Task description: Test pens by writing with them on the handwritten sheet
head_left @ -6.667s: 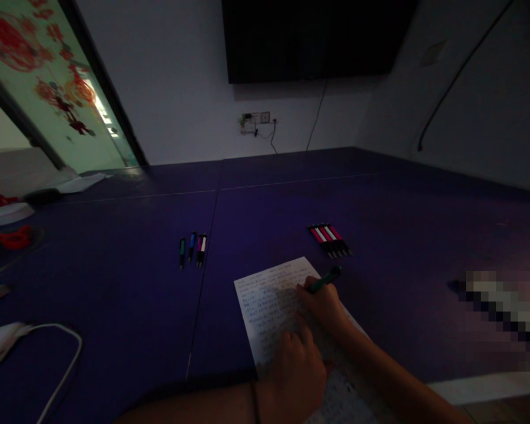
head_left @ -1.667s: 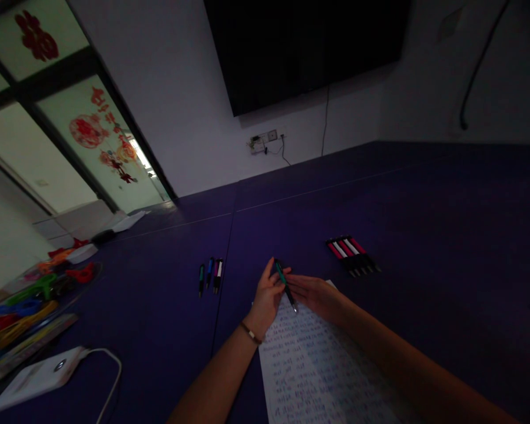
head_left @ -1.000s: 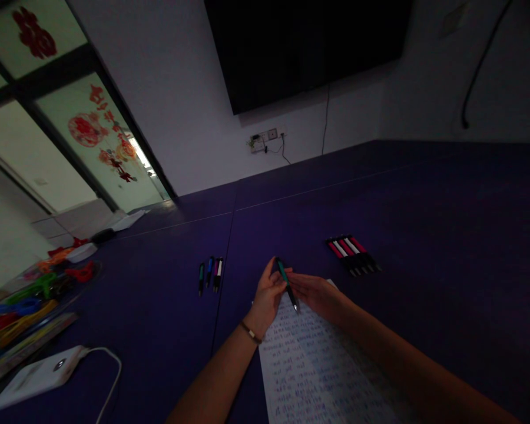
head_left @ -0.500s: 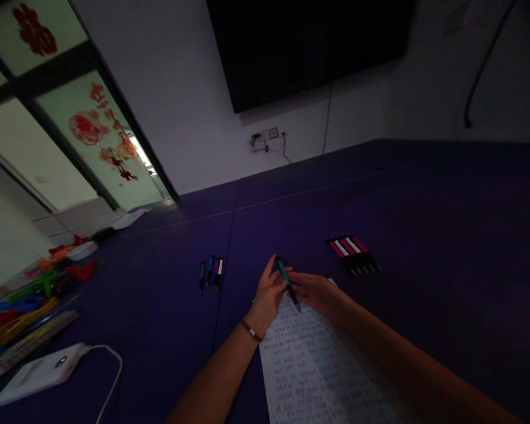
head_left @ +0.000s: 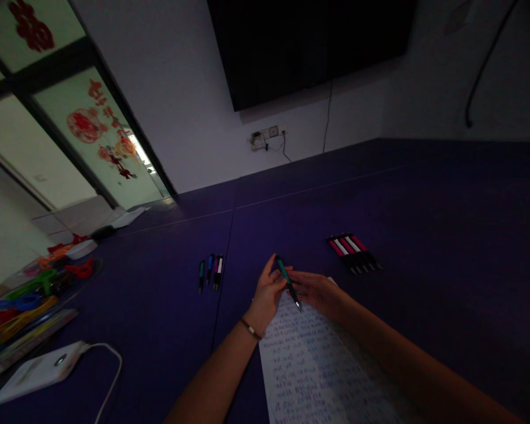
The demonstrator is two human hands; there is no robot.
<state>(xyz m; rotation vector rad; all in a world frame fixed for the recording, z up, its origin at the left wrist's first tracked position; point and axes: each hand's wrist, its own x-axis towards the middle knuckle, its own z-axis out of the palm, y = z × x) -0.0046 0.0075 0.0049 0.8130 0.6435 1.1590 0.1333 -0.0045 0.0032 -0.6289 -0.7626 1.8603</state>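
A green and black ballpoint pen (head_left: 287, 281) slants over the top of a handwritten sheet of paper (head_left: 304, 377), its metal tip pointing down toward me. My left hand (head_left: 269, 292), with a bracelet at the wrist, has its fingers closed on the pen's upper part. From the other side, my right hand (head_left: 320, 293) reaches in, its fingertips against the pen's middle. Both hands hover around the paper's upper edge. Some of the fingers are hidden behind the pen.
Several pens (head_left: 209, 272) lie left of my hands. A row of pink and white pens (head_left: 354, 253) lies to the right. At the left stand a white power bank (head_left: 39, 371) with a cable and a pile of colourful scissors (head_left: 35, 288). A dark screen (head_left: 313, 47) hangs on the wall.
Both hands and the pen stay almost in place. Only a slight shift of the camera view shows.
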